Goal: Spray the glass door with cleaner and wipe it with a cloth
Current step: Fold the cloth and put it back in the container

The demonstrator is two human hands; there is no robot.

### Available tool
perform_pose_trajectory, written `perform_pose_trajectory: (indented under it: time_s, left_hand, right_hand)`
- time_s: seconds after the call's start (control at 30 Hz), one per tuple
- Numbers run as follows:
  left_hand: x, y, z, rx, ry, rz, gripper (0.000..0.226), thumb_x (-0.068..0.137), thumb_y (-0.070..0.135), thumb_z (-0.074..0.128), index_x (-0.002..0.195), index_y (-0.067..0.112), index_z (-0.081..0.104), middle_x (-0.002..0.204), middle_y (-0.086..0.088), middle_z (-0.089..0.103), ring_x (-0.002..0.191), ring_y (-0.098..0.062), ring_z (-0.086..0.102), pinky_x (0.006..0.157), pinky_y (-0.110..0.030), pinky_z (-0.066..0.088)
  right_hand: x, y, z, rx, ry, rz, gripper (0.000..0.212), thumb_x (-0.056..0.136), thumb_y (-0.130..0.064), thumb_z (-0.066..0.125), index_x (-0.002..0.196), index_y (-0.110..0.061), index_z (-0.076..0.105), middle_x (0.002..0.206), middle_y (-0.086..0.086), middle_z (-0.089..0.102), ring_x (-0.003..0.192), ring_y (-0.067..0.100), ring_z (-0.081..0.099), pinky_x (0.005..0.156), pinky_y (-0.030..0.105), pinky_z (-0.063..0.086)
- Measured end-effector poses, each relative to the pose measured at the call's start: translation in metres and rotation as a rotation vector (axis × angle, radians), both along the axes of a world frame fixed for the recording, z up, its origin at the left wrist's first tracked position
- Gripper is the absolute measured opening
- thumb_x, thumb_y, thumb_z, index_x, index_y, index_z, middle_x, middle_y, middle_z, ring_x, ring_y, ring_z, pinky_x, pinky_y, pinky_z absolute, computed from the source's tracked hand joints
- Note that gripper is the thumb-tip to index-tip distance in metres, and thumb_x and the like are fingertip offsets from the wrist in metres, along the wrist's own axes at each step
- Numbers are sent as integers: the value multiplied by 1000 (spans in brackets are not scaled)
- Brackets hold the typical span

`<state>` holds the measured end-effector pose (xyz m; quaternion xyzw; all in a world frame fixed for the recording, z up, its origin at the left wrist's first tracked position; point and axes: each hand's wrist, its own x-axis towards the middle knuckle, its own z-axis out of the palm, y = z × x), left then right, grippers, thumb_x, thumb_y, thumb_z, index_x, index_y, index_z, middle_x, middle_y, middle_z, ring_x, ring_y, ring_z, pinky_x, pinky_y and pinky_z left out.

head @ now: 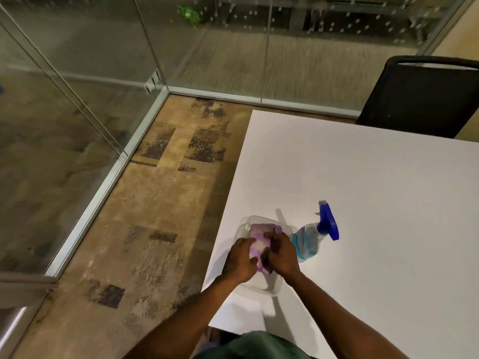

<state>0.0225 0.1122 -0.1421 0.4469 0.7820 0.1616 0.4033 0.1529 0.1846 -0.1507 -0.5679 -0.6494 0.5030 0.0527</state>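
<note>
Here, at the near left corner of a white tabletop (375, 177), a person's left hand (239, 259) and right hand (281, 252) both close on a purple cloth (259, 237), bunching it over a clear plastic container (255, 220) that sits near the table's left edge; both hands are clenched on the fabric, neither on anything else. Just beside the container, on its right, stands the spray bottle (309, 240), blue trigger head up and blue cleaner inside, untouched by either hand; whether it touches the container cannot be told. By the look of it the job is at the cloth-handling stage, away from the glass; whether the cloth is being readied for wiping or put away cannot be judged with certainty. Beyond the table's left edge lies a strip of patterned carpet (160, 198), bare of obstacles; past it rise the glass door (77, 104) and its neighbouring panes in metal frames, the exact leaf that swings being hard to tell. Pale spots show on the far glass wall (324, 27), possibly droplets of spray, possibly a printed pattern or reflections; a green shape higher up is too blurred to name. A black chair (420, 99) stands at the table's far right side, well apart from the hands; the table corner itself is what the person must step round to reach the glass.
</note>
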Motion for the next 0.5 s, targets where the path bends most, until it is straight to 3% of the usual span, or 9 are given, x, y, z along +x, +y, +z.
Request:
perform_pose_trajectory:
  time_s: [0.1,0.3,0.43,0.5]
  left_hand:
    - [7,-1,-5,-49,-2,-17,61,97,23,63,153,20,38,161,-5,36,147,-26,39,121,-32,35]
    - [14,4,-10,-77,-30,-26,64,98,16,60,155,16,32,160,-8,37,146,-28,40,119,-33,37]
    - [19,3,-14,-109,-82,-37,63,97,17,62,153,18,33,158,-5,40,144,-25,43,117,-26,36]
    - [23,2,-16,-127,-108,-42,59,97,19,62,150,20,36,153,-3,47,141,-23,47,113,-24,37]
  right_hand:
    - [-3,1,3,139,-51,79,46,89,-1,63,134,-11,60,137,11,55,121,33,58,102,42,52]
    - [-11,14,1,168,-148,293,51,88,-10,68,137,-12,56,139,13,53,123,33,56,102,41,50]
    - [-14,24,-2,166,-195,476,71,83,-49,60,144,-13,54,148,10,55,136,31,53,118,41,41]
    - [-16,31,-5,222,-230,562,69,82,-48,64,144,-17,55,149,7,56,134,32,55,115,38,44]
